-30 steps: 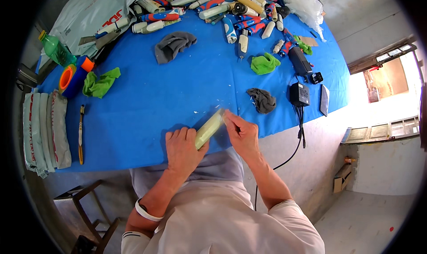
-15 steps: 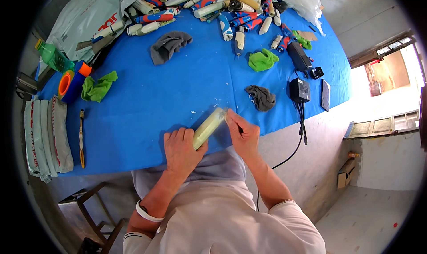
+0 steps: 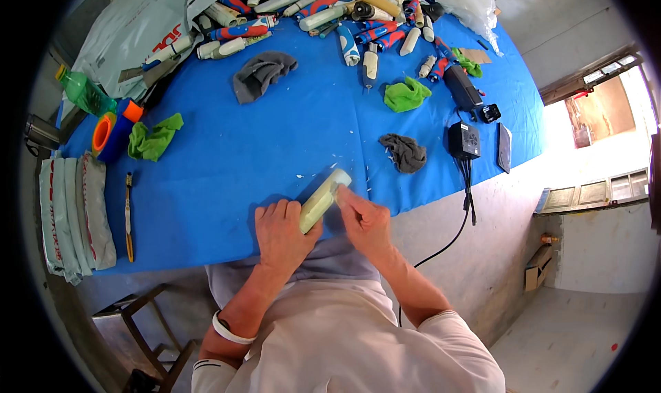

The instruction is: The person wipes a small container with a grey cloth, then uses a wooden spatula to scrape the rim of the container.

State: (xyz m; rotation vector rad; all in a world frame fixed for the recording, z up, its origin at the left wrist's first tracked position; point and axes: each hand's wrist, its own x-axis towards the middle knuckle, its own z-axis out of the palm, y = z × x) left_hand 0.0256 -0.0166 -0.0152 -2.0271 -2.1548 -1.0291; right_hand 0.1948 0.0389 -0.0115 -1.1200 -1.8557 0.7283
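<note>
A pale yellow-green cylinder [image 3: 320,200], like a thick handle with a whitish far end, slants over the near edge of the blue cloth. My left hand [image 3: 282,229] is wrapped round its lower part, back of the hand up. My right hand [image 3: 366,222] is closed in a pinch with its fingertips against the right side of the cylinder near the far end. Whatever lies between those fingertips is too small or hidden to name. Small white scraps [image 3: 299,176] lie on the cloth around the cylinder.
A heap of similar handles [image 3: 323,11] fills the table's far side. Grey cloths [image 3: 263,75] and green cloths [image 3: 407,94] lie about. At right are a black fan-faced box [image 3: 464,141] with cables and a phone-like slab [image 3: 505,148]; at left, a brush [image 3: 129,217] and plastic packets [image 3: 76,214].
My right hand has moved left and slightly down, from beyond the cylinder's far end to its side. My left hand keeps hold of the cylinder almost in place.
</note>
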